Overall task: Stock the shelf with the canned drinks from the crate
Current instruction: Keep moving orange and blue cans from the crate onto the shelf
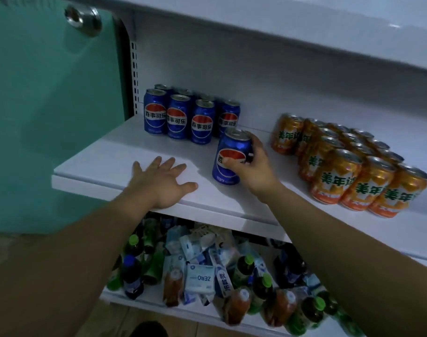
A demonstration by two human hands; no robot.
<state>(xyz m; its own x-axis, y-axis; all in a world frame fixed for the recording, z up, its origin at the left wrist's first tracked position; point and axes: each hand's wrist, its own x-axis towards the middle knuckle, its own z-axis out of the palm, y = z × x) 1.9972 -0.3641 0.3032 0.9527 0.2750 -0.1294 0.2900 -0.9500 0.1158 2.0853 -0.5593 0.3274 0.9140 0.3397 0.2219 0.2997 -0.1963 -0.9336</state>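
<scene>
Biggest thing in view is the teal glass panel [49, 117] filling the 9 o'clock side, with a round metal fitting [82, 19] near its top. Next is the white shelf [105, 164], with another white board above it cut off by the top edge. The lower shelf [144, 303] at 6 o'clock is half hidden by the board above and both forearms. What shows is a messy heap of green-capped bottles [244, 266] and pale blue packets, one reading ZERO [200, 279]; the rest is too blurry to read. On the white shelf the orange cans [341, 171] stand packed in rows at 3 o'clock, running close to the right edge. The blue Pepsi cans [181, 115] stand upright at 11 o'clock, and the back row is mostly hidden behind the front four. One more Pepsi can [232, 152] sits between the two groups, tilted a bit. I can't tell if its base touches the board. The right hand [253, 169] is wrapped around its side, thumb across the logo. The left hand [162, 181] lies flat on the shelf at the can's 9 o'clock, fingers spread, holding nothing.
</scene>
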